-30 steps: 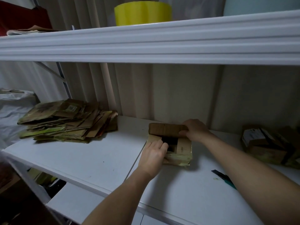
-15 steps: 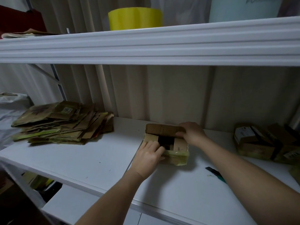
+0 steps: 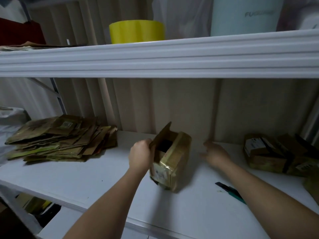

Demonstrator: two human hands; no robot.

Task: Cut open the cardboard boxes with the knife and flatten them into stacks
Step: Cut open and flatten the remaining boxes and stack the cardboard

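Small brown cardboard box wrapped in yellowish tape (image 3: 170,159) sits mid white lower shelf (image 3: 72,176), tipped up on its near bottom corner, not flat. Long axis runs from near-low end up and away toward the back wall; opened end points up and back, dark interior visible. 1 brown flap (image 3: 161,135) stands up at the far left edge. White label on the near end face, text too blurred to read.

Left hand (image 3: 140,156) grips the box's left side by the flap, fingers curled around the cardboard edge. Right hand (image 3: 214,153) is off the box, just to its right, above the shelf, fingers relaxed and slightly spread, holding nothing; motion blur.

Knife with dark blade and teal handle (image 3: 230,192) lies flat on the shelf near the right forearm, blade tip pointing left and away, partly hidden by the arm.

Stack of flattened brown cardboard (image 3: 58,138) at the shelf's left end, well apart from the box. Uncut taped cardboard boxes (image 3: 276,152) at the right end. Yellow tape roll (image 3: 137,31) on the upper white shelf (image 3: 155,57).
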